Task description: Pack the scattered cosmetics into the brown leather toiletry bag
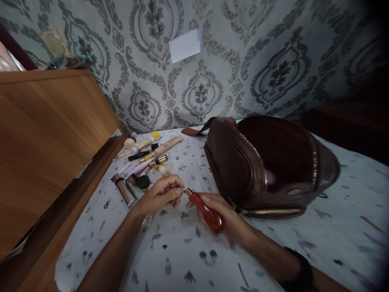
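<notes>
In my right hand point(220, 209) lies a glossy red bottle point(211, 213) with a narrow gold neck, tilted toward my left. Its kind does not show clearly; the fingers wrap round its body. The fingers of my left hand point(162, 192) are curled, with thumb and fingertips pinched together at the bottle's gold tip. Whatever is between those fingertips is too small to make out. To the right stands a dark brown zippered bag point(237, 174), wide open, with something pink point(269, 177) inside.
Makeup items lie left of my hands: a beige tube point(168, 146), a gold lipstick point(158, 160), a dark round jar point(142, 183) and a metallic cylinder point(125, 192). A wooden cabinet point(57, 129) borders the left. Patterned wall point(200, 93) rises behind the printed sheet point(182, 263).
</notes>
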`<state>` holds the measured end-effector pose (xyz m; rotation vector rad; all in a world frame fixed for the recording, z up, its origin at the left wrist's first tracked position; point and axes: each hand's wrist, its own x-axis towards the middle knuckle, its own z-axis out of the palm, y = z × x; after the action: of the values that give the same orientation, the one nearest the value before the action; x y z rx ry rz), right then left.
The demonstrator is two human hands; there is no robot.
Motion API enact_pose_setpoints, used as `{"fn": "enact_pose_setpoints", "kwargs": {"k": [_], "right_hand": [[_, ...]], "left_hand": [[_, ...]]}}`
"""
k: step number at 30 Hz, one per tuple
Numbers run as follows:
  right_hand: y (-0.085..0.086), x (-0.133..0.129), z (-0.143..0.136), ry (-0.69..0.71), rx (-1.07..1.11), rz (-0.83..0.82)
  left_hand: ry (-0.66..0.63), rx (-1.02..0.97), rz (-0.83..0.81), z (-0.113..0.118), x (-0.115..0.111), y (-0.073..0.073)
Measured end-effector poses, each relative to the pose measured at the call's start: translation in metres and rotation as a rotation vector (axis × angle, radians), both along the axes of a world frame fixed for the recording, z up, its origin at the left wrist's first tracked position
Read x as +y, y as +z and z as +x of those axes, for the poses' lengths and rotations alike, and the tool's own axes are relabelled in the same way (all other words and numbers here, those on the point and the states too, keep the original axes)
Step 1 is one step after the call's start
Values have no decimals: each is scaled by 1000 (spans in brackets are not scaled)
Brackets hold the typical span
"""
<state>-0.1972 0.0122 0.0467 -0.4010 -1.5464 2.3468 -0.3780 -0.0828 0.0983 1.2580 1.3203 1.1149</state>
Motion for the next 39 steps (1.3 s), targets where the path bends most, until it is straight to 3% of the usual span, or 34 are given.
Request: {"fn": "enact_pose_setpoints", "kwargs": {"k": [18, 29, 39], "right_hand": [[4, 3, 3, -43, 27, 140], [7, 5, 7, 29, -36, 243], [14, 2, 8, 7, -57, 295]], "left_hand": [[58, -158, 62, -5, 5, -9], [124, -106, 48, -5, 6, -8], [152, 4, 68, -7, 4, -5]]}}
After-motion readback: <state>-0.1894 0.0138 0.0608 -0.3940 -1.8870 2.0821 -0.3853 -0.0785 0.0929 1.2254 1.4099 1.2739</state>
